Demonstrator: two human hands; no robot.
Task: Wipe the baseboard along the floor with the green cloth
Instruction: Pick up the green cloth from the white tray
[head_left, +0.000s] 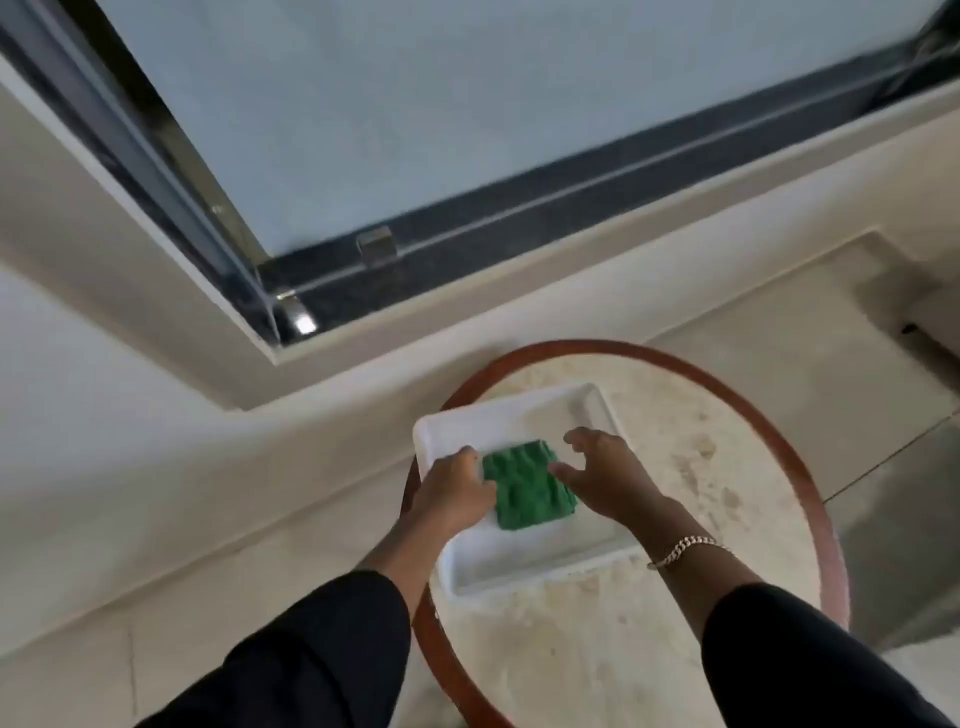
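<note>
The folded green cloth (527, 483) lies in a white tray (519, 410) on a round table. My left hand (454, 486) reaches in over the tray's left rim, its fingers curled onto the cloth's left edge. My right hand (605, 475) hovers at the cloth's right edge with fingers spread, its fingertips just touching the cloth. A beige baseboard (218, 525) runs along the foot of the white wall, from the lower left up to behind the table.
The round table (675, 467) has a mottled stone top and a brown rim (810, 499), and it stands against the wall. Above it are a window sill (467, 332) and a dark-framed window. Tiled floor (156, 654) shows at the lower left and at the right.
</note>
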